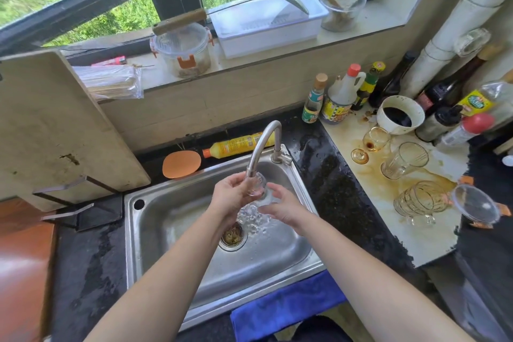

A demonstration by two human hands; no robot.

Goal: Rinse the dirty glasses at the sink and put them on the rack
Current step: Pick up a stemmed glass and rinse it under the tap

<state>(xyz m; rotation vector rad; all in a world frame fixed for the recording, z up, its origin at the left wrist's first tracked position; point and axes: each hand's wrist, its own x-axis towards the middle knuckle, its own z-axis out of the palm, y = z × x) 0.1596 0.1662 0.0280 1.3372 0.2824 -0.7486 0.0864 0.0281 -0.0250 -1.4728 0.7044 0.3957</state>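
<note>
Glass [256, 189]: under faucet [261, 147], water running; gripped between left hand [231, 197] and right hand [283, 207]
Dirty glasses [404, 159]: right of right hand, on stained counter [410, 233]

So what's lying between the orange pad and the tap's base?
A yellow bottle on its side, orange cap toward the orange pad, other end hidden behind the tap; the head view shows it.

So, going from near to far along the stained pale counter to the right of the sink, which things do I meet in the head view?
Ribbed clear glass mug → tall clear glass tumbler → small amber stemmed glass → white round bowl with dark sauce inside.
</note>
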